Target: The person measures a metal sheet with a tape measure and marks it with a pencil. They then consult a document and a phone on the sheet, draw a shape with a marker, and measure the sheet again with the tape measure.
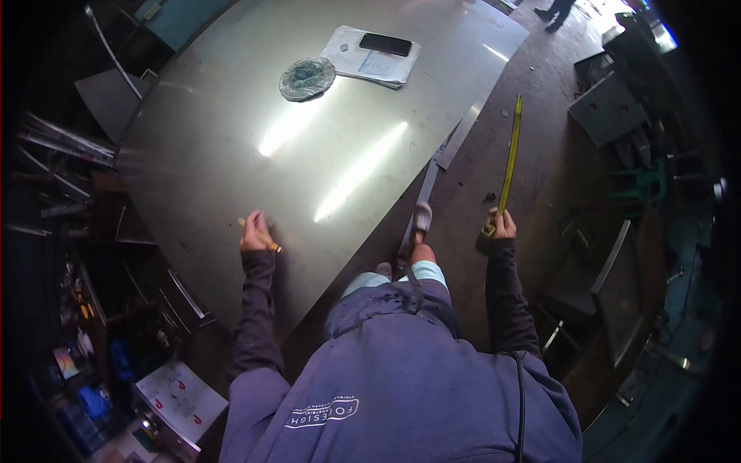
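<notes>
Gripping tape [509, 158], right hand [503, 224] sits over floor [544, 147] beyond bench [208, 131] edge; left hand [256, 233] pinches yellow stick [275, 248] inside edge. Shirt [417, 378] partly reads "ESIGH".

We wear a loose purple-blue shirt [432, 386] with dark, wrinkled sleeves [257, 309].
White lettering [323, 413] in a rounded outline marks the shirt's left chest; a thin black cable [520, 409] runs along its right side. Below the shirt's hem show our pale mint shorts [428, 272] and, farther down, greyish shoes [422, 214].
</notes>
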